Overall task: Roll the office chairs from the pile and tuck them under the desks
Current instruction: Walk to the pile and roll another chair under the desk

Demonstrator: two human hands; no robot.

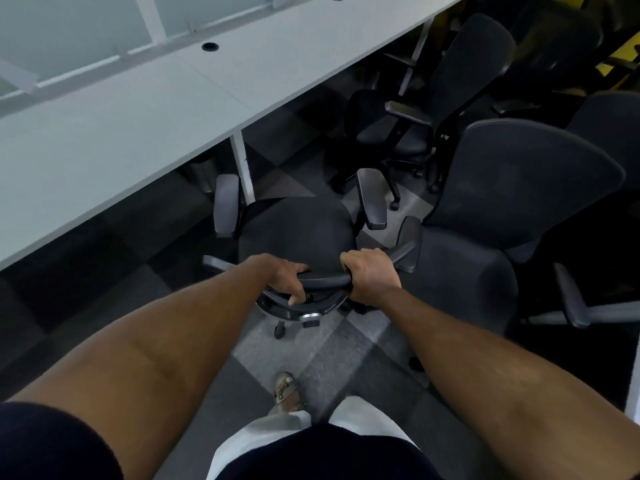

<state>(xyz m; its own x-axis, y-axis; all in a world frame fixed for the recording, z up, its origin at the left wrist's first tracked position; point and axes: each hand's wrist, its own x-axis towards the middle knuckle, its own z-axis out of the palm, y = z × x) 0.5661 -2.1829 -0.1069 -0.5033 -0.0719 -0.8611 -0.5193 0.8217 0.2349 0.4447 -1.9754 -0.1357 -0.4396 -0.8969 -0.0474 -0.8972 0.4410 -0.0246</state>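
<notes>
Left grip (284,277) and right grip (372,278) clench the chair (298,230) by its backrest. Even pushing should roll it squarely under the counter (138,116).

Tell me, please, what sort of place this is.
Most likely an open-plan office: a long row of white desks with cable grommets, a cluster of black swivel chairs beside them, and checkered carpet tiles underfoot.

No lettering, brand, label, number or sign is legible anywhere in the frame, whether on the white desks (121,133) at upper left, the black office chair (298,230) at centre, or the piled chairs (519,178) at right.
</notes>
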